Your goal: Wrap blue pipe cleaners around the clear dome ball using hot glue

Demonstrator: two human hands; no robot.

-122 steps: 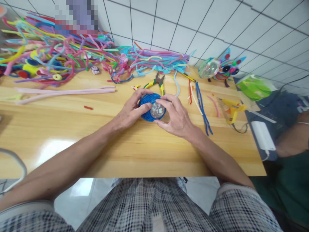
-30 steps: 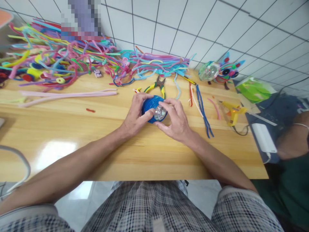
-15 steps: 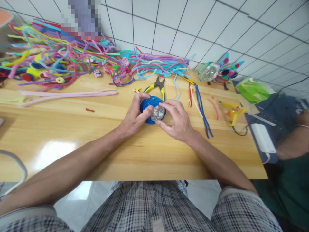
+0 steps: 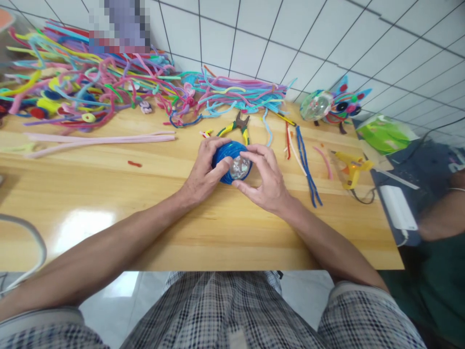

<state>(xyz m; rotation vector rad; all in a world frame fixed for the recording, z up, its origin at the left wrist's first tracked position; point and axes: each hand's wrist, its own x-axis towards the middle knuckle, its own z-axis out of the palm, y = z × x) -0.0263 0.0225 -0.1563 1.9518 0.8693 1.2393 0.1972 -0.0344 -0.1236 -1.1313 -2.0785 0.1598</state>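
Observation:
Between my hands is a clear plastic ball (image 4: 240, 167) wrapped over much of its surface in blue pipe cleaner (image 4: 225, 165). My left hand (image 4: 208, 167) curls around the blue side, its thumb resting on the edge of the bare clear patch. With fingertips and thumb, my right hand (image 4: 264, 177) grips the clear side. The palm-side fingers are partly hidden. Just beyond the ball lie pliers (image 4: 238, 127) with yellow and green handles, jaws pointing away. Two twisted blue pipe cleaners (image 4: 307, 165) rest to the right of my right hand.
A heap of coloured pipe cleaners (image 4: 83, 92) spreads along the back left, with a bundle (image 4: 243, 94) beside it. Pale pink stems (image 4: 105, 139) lie at left. A decorated animal figure (image 4: 334, 105), a yellow glue gun (image 4: 352, 167) and a white power strip (image 4: 397, 207) stand right, near another person's arm (image 4: 445, 215).
The ball has turned slightly in my hands and shifted a little up and right in view. Both hands keep their hold; the other things stay in place.

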